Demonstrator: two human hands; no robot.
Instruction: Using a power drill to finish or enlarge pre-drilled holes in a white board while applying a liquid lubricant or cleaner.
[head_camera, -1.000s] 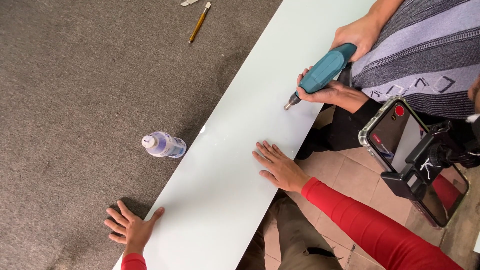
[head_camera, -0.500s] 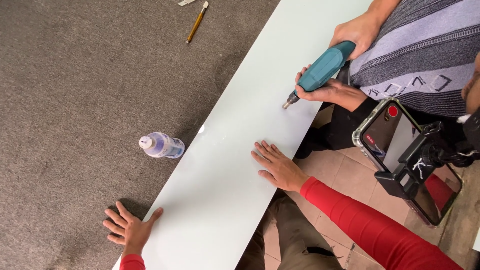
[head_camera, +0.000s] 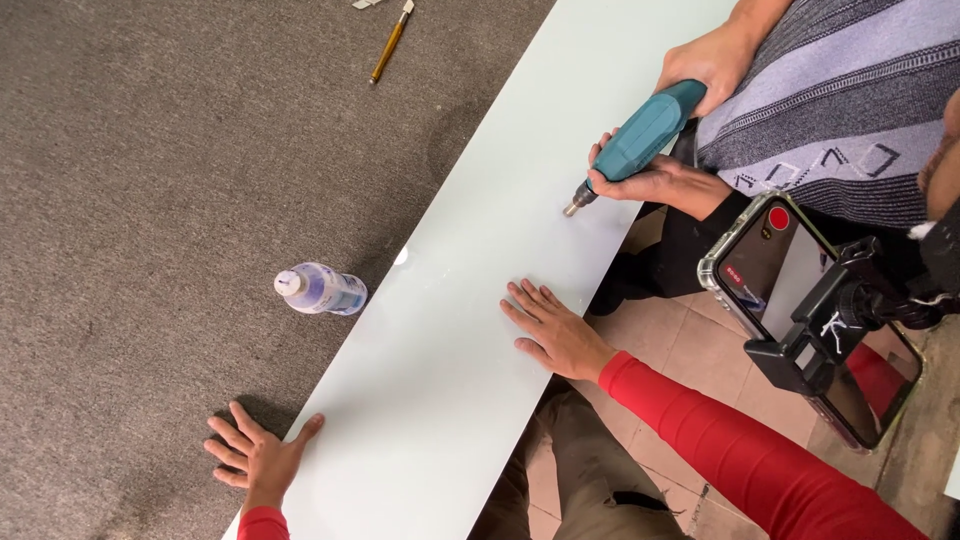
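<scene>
While both hands (head_camera: 262, 458) (head_camera: 555, 330) press, apparently, the white panel (head_camera: 470, 290).

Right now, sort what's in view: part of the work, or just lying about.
In the work: panel, left hand at its edge, right hand flat on it, co-worker's drill tip on it.
Lying about: bottle, yellow cutter, phone on mount.
</scene>
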